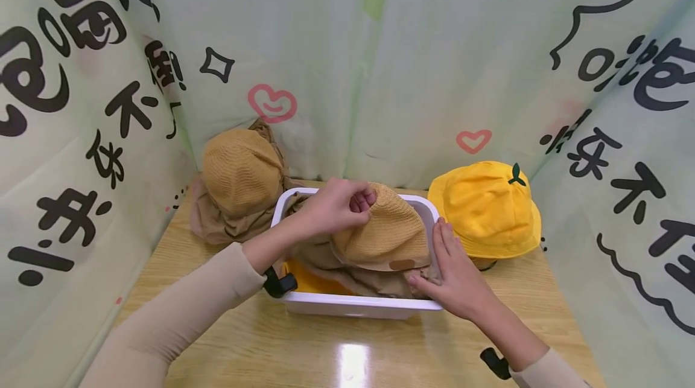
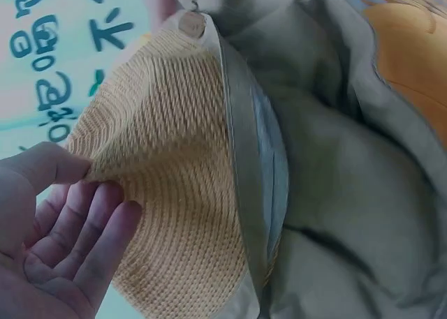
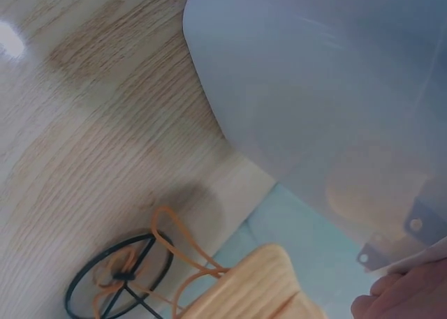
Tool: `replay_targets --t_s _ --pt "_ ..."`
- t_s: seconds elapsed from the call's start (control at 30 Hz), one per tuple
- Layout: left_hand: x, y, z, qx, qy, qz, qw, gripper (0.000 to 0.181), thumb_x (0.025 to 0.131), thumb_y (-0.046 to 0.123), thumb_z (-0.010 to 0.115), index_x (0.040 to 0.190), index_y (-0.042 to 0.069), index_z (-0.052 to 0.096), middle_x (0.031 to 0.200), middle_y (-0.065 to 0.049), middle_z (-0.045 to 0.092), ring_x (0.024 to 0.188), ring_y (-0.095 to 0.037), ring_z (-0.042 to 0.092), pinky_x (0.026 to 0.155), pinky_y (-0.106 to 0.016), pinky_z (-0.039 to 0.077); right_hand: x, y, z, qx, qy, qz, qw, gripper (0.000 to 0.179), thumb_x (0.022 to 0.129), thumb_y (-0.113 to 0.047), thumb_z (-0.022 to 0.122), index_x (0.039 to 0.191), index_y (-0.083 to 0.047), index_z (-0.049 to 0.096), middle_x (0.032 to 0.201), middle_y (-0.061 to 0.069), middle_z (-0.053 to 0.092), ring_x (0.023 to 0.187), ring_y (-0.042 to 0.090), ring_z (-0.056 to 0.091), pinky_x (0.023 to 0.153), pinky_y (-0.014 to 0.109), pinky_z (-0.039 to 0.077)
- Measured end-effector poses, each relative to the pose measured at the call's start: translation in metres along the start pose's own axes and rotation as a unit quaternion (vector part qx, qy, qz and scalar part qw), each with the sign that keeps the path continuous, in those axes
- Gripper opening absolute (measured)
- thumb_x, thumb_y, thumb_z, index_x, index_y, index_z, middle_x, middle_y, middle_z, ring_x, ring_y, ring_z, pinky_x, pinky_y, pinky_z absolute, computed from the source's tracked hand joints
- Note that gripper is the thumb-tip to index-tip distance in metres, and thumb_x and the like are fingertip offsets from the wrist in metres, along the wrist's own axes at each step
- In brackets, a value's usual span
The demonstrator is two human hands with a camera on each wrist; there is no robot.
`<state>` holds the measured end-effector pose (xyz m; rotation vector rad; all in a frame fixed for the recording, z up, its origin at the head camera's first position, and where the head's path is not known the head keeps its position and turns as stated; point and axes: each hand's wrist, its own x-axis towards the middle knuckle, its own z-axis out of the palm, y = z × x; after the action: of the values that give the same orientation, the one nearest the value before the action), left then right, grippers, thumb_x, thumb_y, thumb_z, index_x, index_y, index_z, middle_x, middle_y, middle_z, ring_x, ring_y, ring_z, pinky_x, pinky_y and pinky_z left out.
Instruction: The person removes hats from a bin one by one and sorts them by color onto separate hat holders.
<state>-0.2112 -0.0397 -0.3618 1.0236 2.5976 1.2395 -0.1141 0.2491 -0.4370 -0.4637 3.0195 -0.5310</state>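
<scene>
My left hand [image 1: 347, 204] pinches the crown of a tan woven sun hat [image 1: 393, 234] between thumb and fingertips. The hat sits tilted inside a white plastic bin [image 1: 364, 298], and the left wrist view shows the pinched fold in its weave [image 2: 167, 102] close up. Khaki cloth [image 2: 356, 172] spreads beneath and beside the hat. My right hand [image 1: 458, 276] rests along the bin's right rim with fingers fairly straight, its thumb reaching inside beside the cloth. In the right wrist view, part of that hand [image 3: 412, 294] shows at the edge of the bin's outer wall [image 3: 314, 109].
A second tan hat with cloth [image 1: 239, 177] stands left of the bin. To its right is a yellow bucket hat [image 1: 478, 210] with a green sprout; a dark ring stand [image 3: 126, 273] shows below. Something orange-yellow [image 1: 312, 279] lies in the bin. Printed curtains [image 1: 326, 44] surround the wooden table [image 1: 260, 346].
</scene>
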Motion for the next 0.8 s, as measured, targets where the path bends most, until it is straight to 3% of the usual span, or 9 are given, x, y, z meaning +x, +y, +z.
replay_targets --t_s 0.13,0.27,0.57,0.8 --pt "-0.004 0.007 -0.006 0.003 0.041 0.018 0.9990 0.012 0.084 0.007 0.069 0.096 0.010 0.066 0.080 0.003 0.068 0.074 -0.005 0.063 0.070 -0.019 0.053 -0.002 0.001 0.000 0.008 0.006 -0.005 0.9999 0.119 0.083 -0.065 0.067 0.159 -0.002 0.001 0.167 0.015 -0.003 0.153 0.038 0.003 0.120 0.058 0.016" --pt "-0.007 0.009 -0.014 0.000 0.101 0.055 0.9933 0.012 0.085 0.005 0.068 0.097 0.009 0.067 0.084 0.002 0.069 0.074 -0.006 0.063 0.069 -0.022 0.055 -0.002 0.001 0.000 0.015 0.015 -0.013 0.9997 0.121 0.081 -0.063 0.072 0.160 -0.004 0.002 0.167 0.014 -0.002 0.153 0.041 0.006 0.119 0.060 0.015" --pt "-0.010 0.011 -0.039 0.033 0.203 0.155 0.9663 0.013 0.086 0.000 0.066 0.098 0.004 0.068 0.087 -0.003 0.068 0.076 -0.008 0.064 0.065 -0.021 0.054 -0.001 0.001 -0.001 -0.005 0.004 -0.021 0.9998 0.127 0.077 -0.070 0.070 0.159 0.000 0.002 0.167 0.018 -0.004 0.152 0.042 0.004 0.121 0.057 0.013" --pt "-0.020 0.014 -0.055 0.036 0.252 0.170 0.9520 0.013 0.087 0.000 0.067 0.100 0.003 0.069 0.087 -0.003 0.068 0.077 -0.009 0.063 0.060 -0.020 0.052 -0.001 0.000 0.000 0.000 0.000 -0.022 0.9998 0.124 0.079 -0.069 0.069 0.158 0.001 0.004 0.167 0.017 -0.003 0.153 0.041 0.004 0.120 0.059 0.014"
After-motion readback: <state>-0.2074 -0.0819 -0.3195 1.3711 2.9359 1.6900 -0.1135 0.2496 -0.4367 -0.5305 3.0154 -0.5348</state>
